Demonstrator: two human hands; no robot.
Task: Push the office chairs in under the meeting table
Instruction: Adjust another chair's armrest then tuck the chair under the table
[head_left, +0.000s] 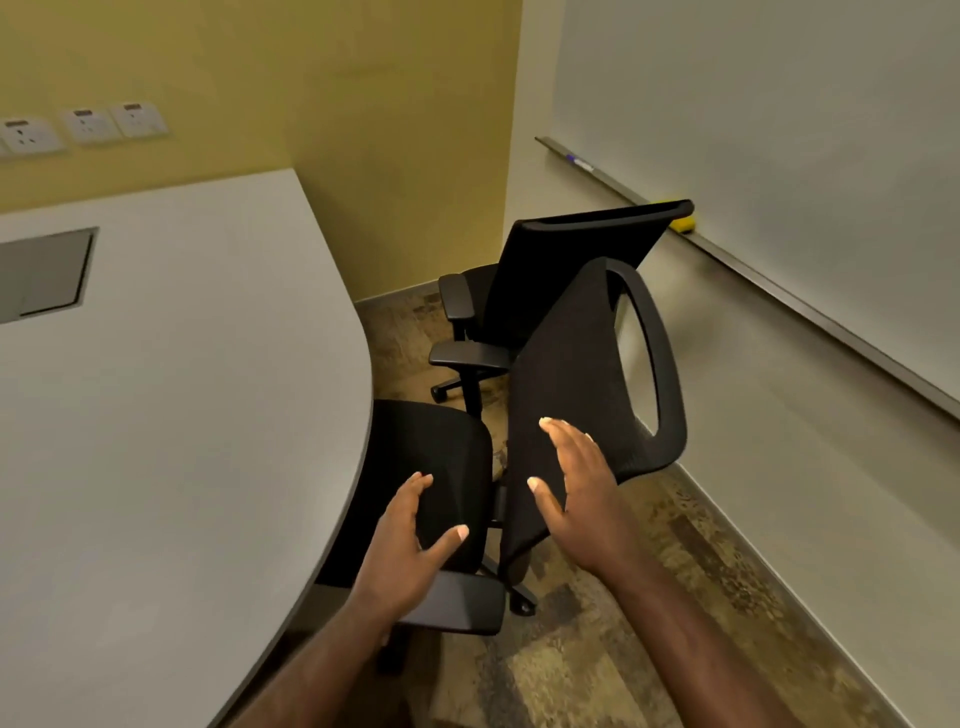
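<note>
A black mesh office chair (576, 364) stands close to the curved edge of the light grey meeting table (182, 415), its seat partly under the tabletop. My left hand (410, 551) hovers with fingers spread over the seat and the near armrest. My right hand (582, 488) is open, its palm toward the chair's mesh backrest; whether it touches is unclear. A second black office chair (545, 270) stands farther back near the corner, away from the table.
A yellow wall with several sockets (83, 127) runs behind the table. A whiteboard (779, 130) with a tray, a marker and a yellow eraser (683, 222) lines the right wall. A grey hatch (41, 275) is set in the tabletop. Patterned carpet covers the floor.
</note>
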